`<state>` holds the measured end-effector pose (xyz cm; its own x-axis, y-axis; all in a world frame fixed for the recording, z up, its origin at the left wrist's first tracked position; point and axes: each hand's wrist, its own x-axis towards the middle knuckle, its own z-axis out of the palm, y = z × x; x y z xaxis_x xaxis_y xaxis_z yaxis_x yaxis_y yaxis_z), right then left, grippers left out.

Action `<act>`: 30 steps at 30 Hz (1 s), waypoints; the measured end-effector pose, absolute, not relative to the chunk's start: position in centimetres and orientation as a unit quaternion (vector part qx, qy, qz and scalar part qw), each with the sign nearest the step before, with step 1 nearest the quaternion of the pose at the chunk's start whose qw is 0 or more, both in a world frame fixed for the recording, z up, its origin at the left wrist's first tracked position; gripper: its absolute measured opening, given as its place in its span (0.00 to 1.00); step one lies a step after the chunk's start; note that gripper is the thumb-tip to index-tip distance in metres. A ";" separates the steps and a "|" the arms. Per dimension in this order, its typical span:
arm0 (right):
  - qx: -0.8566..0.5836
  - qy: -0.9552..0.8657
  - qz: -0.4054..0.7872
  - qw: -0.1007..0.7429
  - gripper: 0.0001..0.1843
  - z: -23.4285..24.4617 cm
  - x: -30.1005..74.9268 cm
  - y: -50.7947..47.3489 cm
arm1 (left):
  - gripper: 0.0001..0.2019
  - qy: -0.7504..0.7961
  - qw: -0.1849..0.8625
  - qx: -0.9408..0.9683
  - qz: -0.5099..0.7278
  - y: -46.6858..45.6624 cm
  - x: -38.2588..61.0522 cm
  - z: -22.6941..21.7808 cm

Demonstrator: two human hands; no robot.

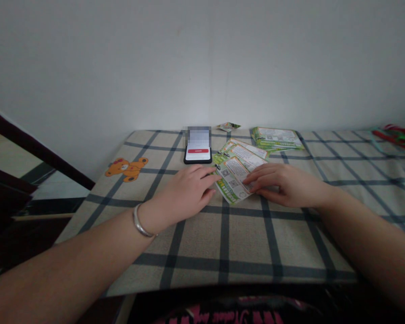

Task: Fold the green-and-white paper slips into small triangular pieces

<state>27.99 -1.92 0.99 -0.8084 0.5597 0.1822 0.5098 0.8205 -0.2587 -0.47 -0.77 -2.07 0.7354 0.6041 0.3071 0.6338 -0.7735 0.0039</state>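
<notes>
Several green-and-white printed leaflets lie fanned out on the table, the front leaflet (234, 177) showing two QR codes and lines of text. My left hand (192, 191), with a silver bangle at the wrist, rests at the leaflet's left edge. Its index fingertip touches that edge while the thumb stands apart. On the opposite side, my right hand (280, 182) has its fingers over the leaflet's right edge and the thumb close below them. Partly covered by the front leaflet are the other leaflets (248, 155) behind it.
A phone (198, 155) with a lit, partly blurred screen lies behind my left hand. Near the wall are a small folded packet (228, 126) and a stack of similar leaflets (278, 137). Red and green items (400, 137) lie far right. The checked tablecloth (202, 243) bears a bear picture (126, 169).
</notes>
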 end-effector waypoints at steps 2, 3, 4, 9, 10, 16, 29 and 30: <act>-0.274 -0.945 0.122 0.130 0.13 1.2 27.7 -2.1 | 0.18 -0.345 0.047 -0.925 -0.150 -0.7 -0.5 -2.2; -0.272 -0.944 0.135 0.132 0.13 1.4 27.6 -2.2 | 0.18 -0.348 0.043 -0.924 -0.150 -0.7 -0.4 -2.2; -0.272 -0.942 0.147 0.131 0.13 1.5 27.6 -2.3 | 0.18 -0.350 0.040 -0.924 -0.150 -0.7 -0.4 -2.2; -0.302 -0.929 0.180 0.117 0.15 1.7 27.5 -2.6 | 0.19 -0.377 0.037 -0.911 -0.166 -0.7 -0.3 -2.3; -0.311 -0.926 0.181 0.115 0.15 1.6 27.5 -2.7 | 0.19 -0.386 0.038 -0.906 -0.170 -0.7 -0.3 -2.3; -0.323 -0.919 0.186 0.126 0.14 1.5 27.3 -3.2 | 0.14 -0.411 0.019 -0.894 -0.181 -0.8 -0.4 -2.5; -0.310 -0.910 0.250 0.115 0.13 1.1 26.7 -3.3 | 0.10 -0.418 -0.014 -0.884 -0.207 -0.8 -0.2 -2.9; -0.313 -0.909 0.250 0.114 0.13 1.0 26.6 -3.3 | 0.10 -0.421 -0.022 -0.883 -0.207 -0.8 -0.1 -2.8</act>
<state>26.64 -3.28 1.03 -0.7784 0.6257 0.0514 0.5113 0.6792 -0.5265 -0.09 -0.77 -2.81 0.5594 0.7526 0.3474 0.7343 -0.6444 0.2137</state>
